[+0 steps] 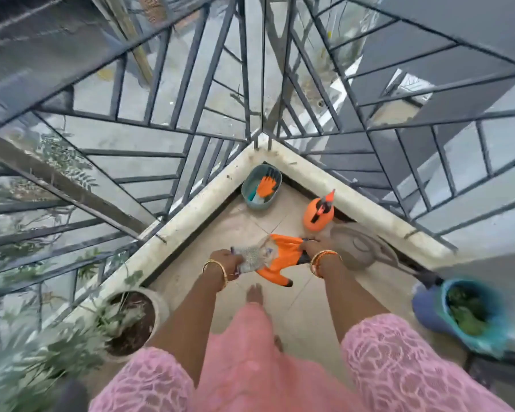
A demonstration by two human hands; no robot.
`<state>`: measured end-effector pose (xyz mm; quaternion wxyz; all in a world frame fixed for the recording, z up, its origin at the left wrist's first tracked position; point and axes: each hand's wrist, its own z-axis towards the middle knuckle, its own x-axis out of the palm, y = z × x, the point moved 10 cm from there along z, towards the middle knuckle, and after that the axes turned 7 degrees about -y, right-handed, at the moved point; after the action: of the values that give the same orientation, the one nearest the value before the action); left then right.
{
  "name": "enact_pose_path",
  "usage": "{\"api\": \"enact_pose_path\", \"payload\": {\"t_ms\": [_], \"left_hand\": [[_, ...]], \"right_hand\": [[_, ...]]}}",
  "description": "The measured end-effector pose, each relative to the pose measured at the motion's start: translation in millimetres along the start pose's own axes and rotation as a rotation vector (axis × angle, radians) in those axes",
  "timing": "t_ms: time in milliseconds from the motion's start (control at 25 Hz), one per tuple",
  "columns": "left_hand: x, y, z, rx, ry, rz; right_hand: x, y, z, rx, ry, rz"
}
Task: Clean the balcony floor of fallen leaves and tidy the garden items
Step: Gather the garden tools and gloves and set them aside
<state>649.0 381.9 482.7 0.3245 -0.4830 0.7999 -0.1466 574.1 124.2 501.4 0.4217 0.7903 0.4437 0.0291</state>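
1. Your left hand (224,261) pinches the grey knitted cuff of an orange rubber-coated gardening glove (275,258), and your right hand (315,246) grips its other edge; the glove hangs between them above the beige tiled balcony floor (295,301).
2. In the floor's far corner sits a teal oval plastic basket (248,195) with another orange glove (266,185) inside.
3. An orange plastic spray bottle (318,214) stands by the right ledge, near a grey watering can (358,248).
4. A teal bucket of green leaves (470,310) sits at the right edge.

Both arms extended down; left hand (225,260) and right hand (315,248) each gripping.
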Motion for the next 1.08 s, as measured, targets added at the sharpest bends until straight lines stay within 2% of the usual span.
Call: {"api": "enact_pose_path", "payload": {"t_ms": [160,280,480,600,720,800,920,1080], "left_hand": [[36,-55,73,-0.066,-0.021,-0.065],[62,-95,119,-0.136,0.001,-0.11],[89,-118,200,-0.284,-0.071,-0.266],[110,-118,262,-0.32,-0.157,-0.396],[131,-110,334,-0.319,-0.29,-0.479],[148,-107,375,-0.314,-0.34,-0.45],[178,-108,432,-0.303,-0.34,-0.375],[207,-92,505,-0.288,-0.321,-0.391]], "right_hand": [[26,81,99,-0.091,-0.024,-0.134],[54,132,155,-0.205,-0.016,-0.355],[98,209,231,-0.36,0.044,-0.647],[142,232,285,-0.503,0.104,-0.728],[193,220,357,-0.588,0.15,-0.798],[226,198,405,-0.636,0.188,-0.831],[263,156,479,-0.701,0.214,-0.859],[316,126,548,-0.788,0.284,-0.869]]}}
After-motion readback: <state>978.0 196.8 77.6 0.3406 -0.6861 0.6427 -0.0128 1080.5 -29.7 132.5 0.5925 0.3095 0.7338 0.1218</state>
